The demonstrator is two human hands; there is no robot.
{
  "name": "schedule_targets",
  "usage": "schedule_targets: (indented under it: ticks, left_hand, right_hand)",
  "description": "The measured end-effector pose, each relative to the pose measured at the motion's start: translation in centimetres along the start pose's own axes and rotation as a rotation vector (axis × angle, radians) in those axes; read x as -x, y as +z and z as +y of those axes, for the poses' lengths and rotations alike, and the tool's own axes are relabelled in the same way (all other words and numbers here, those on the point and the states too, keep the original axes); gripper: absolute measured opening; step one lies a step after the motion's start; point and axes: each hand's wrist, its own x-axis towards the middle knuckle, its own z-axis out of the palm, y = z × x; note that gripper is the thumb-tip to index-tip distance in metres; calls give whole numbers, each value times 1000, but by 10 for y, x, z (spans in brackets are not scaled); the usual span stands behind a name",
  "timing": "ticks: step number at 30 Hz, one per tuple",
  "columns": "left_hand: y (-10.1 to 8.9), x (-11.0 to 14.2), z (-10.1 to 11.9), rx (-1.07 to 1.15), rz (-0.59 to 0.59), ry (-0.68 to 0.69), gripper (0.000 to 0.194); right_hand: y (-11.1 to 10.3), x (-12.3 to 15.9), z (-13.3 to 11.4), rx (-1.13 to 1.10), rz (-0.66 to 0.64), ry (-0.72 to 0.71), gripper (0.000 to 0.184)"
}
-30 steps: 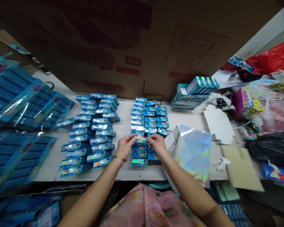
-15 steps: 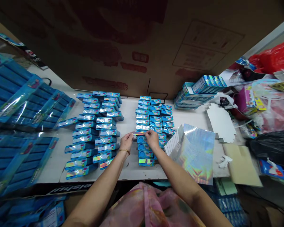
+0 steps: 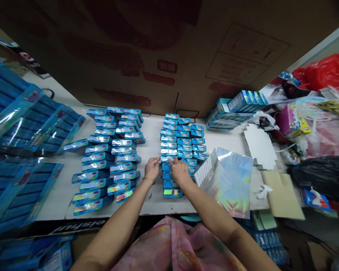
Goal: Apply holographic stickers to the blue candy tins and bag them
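Narrow blue boxes stand in close columns on the white table. A shiny holographic sticker [image 3: 167,159] lies across the top of one box in the middle group. My right hand [image 3: 180,171] presses that top with an outstretched index finger, its other fingers bent. At the left end of the same box, my left hand [image 3: 151,168] rests a fingertip against the edge. I see nothing held in either hand. Boxes nearer me show round blue tops [image 3: 167,175]; several farther ones carry shiny tops [image 3: 168,145]. To the right lies a silvery sticker sheet [image 3: 233,180].
More blue boxes [image 3: 124,166] stand in two columns to the left. Packed blue trays [image 3: 35,139] fill the far left. A large carton [image 3: 147,45] walls off the back. An open display box [image 3: 223,109], a white card piece [image 3: 260,145] and bags [image 3: 324,177] sit right.
The sticker stretched between both hands now lies on the box top. My right hand has gone from pinching its end to pressing with the index finger. The view has shifted slightly.
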Motion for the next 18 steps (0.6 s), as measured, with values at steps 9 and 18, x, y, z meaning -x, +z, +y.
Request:
schedule_targets:
  ticks: [9, 18]
  left_hand:
    - [9, 11, 63, -295, 0, 361, 32]
    - [173, 15, 163, -754, -444, 563, 32]
  right_hand:
    - [-34, 54, 64, -340, 376, -7, 34]
    - [-23, 123, 163, -692, 638, 253, 29]
